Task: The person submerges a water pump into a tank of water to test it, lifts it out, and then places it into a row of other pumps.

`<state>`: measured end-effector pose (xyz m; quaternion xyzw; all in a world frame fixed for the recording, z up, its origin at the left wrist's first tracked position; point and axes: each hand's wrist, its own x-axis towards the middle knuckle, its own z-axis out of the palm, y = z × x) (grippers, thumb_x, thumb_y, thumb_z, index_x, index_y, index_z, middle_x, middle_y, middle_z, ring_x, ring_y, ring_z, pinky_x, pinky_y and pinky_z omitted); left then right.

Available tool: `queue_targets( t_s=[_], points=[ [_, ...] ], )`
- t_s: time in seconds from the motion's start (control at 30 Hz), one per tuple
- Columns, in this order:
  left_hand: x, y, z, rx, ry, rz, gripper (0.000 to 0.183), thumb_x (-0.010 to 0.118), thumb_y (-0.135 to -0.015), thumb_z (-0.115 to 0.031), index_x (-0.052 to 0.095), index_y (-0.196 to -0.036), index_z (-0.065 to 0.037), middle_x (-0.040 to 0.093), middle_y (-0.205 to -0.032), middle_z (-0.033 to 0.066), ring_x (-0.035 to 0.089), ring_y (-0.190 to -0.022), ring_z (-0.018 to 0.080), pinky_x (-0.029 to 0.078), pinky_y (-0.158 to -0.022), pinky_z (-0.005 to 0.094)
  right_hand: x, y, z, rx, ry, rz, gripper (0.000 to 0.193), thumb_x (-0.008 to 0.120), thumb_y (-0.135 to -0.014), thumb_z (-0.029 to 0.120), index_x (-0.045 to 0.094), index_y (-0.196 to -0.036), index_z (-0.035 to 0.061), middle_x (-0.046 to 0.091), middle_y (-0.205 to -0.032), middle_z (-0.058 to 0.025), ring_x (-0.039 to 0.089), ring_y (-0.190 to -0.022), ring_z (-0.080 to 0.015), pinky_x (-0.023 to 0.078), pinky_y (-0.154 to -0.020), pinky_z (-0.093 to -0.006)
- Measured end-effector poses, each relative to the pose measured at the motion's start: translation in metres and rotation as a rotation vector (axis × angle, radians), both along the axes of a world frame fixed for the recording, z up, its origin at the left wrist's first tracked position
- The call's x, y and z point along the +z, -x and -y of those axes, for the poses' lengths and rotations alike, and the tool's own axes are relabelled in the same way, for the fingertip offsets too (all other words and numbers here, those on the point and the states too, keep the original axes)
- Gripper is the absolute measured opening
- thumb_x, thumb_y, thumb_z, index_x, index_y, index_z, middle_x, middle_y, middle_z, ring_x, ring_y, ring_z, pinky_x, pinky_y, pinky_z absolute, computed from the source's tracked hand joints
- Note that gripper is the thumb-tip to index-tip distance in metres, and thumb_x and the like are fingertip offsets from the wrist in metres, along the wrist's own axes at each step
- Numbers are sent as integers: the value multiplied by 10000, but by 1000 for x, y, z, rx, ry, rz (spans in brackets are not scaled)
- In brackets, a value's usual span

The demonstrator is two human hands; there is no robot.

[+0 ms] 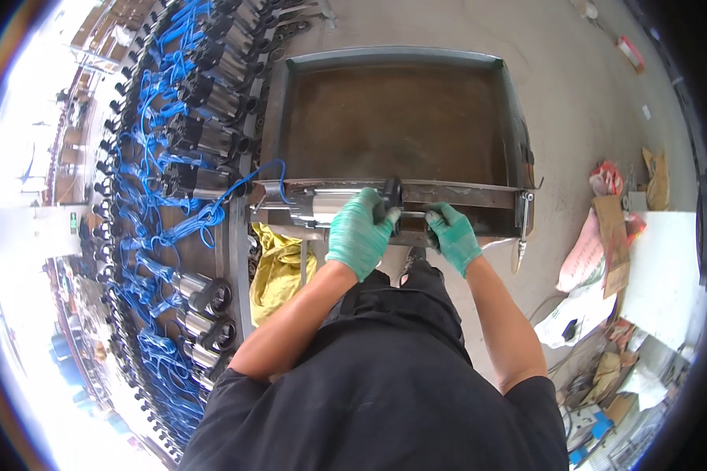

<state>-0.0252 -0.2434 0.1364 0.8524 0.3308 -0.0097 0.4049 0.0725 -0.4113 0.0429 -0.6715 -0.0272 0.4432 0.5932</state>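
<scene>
A silver cylindrical pump (327, 206) with black ends lies sideways along the near edge of a metal tank (393, 53). My left hand (359, 237), in a green glove, is closed around it next to its black end cap (393, 196). Just right of that cap is my right hand (453, 236), also gloved in green, its fingers pinched together. A short thin metal piece shows between the cap and these fingertips, but what they hold is mostly hidden. From the pump's left end a blue cable (273, 163) loops toward the left.
Several similar pumps with bundled blue cables (198, 222) line the long rack on my left. Yellow cloth (279, 271) hangs below the pump. A metal rod-like fitting (524, 224) stands at the tank's right corner. Sacks (585, 255) and a white board (664, 275) lie on the right.
</scene>
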Motion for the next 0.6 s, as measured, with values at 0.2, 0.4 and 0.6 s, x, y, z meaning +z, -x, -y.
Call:
queue_targets(
  t_s=[0.2,0.4,0.6],
  points=[
    [-42,5,15,-26,57,16,295,760,-875,-161,599,-1059,3,688,-933,142,646,-811,278,522,-777,377,-38,-6,16,40,75,-17,219,599,-1030,199,645,-1184,51,586,-759,9,526,-595,-85,420,-519,-252],
    [-49,26,-5,-107,269,197,350,740,-892,-157,566,-1170,-35,701,-1012,130,693,-909,237,538,-820,365,-41,-3,16,24,45,-79,255,592,-1032,207,641,-1231,55,582,-740,7,535,-566,-91,415,-477,-261],
    [-59,113,-162,-145,-639,-157,528,759,-803,-219,608,-1288,-75,558,-1366,178,536,-1234,386,450,-1041,452,-36,-8,10,-48,248,-114,288,590,-1030,366,574,-869,128,494,-611,17,453,-454,-99,332,-402,-268]
  ],
)
